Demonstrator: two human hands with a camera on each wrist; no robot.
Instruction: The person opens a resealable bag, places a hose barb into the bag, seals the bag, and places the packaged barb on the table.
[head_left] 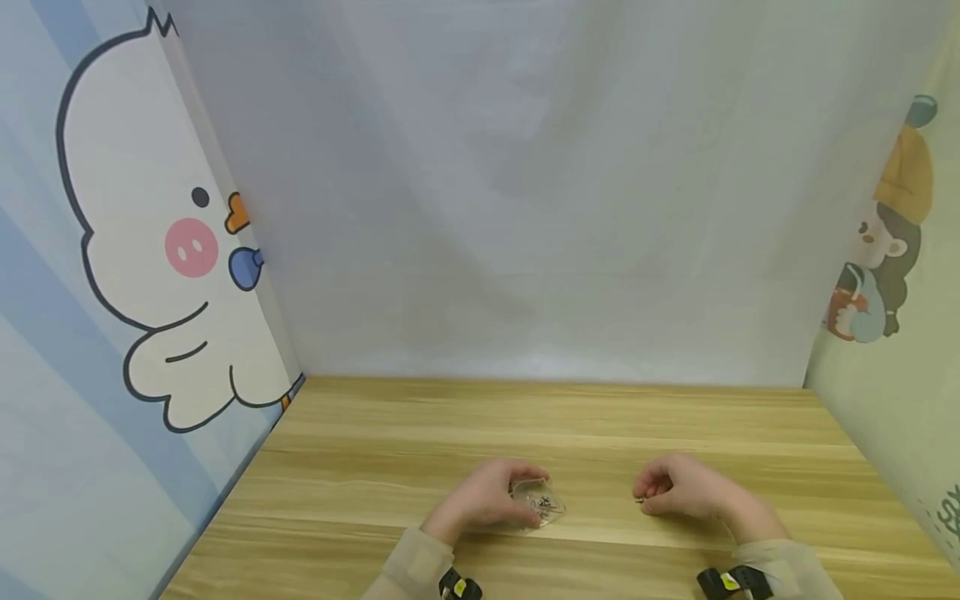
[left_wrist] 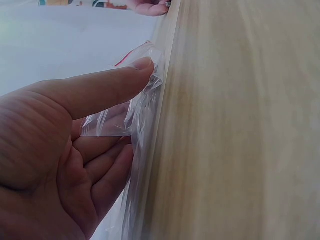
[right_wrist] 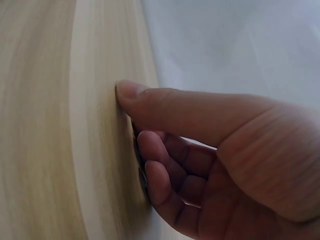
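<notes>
A clear plastic zip bag (head_left: 551, 510) with several small dark metal pieces inside lies low at the wooden table, left of centre. My left hand (head_left: 491, 497) grips it between thumb and fingers. In the left wrist view, the thumb crosses the front of the bag (left_wrist: 111, 123), and a red zip line shows near its top. To the right, my right hand (head_left: 690, 489) pinches a small shiny metal piece (head_left: 640, 500), which looks like a screw, between thumb and fingertips close to the table. The right wrist view hides that piece behind the thumb (right_wrist: 175, 107).
The wooden table (head_left: 480, 417) runs back to a pale hanging curtain (head_left: 525, 208). A side curtain with a cartoon bird (head_left: 135, 183) borders the left, and one with a cartoon child (head_left: 892, 242) the right. Each wrist wears a black camera strap.
</notes>
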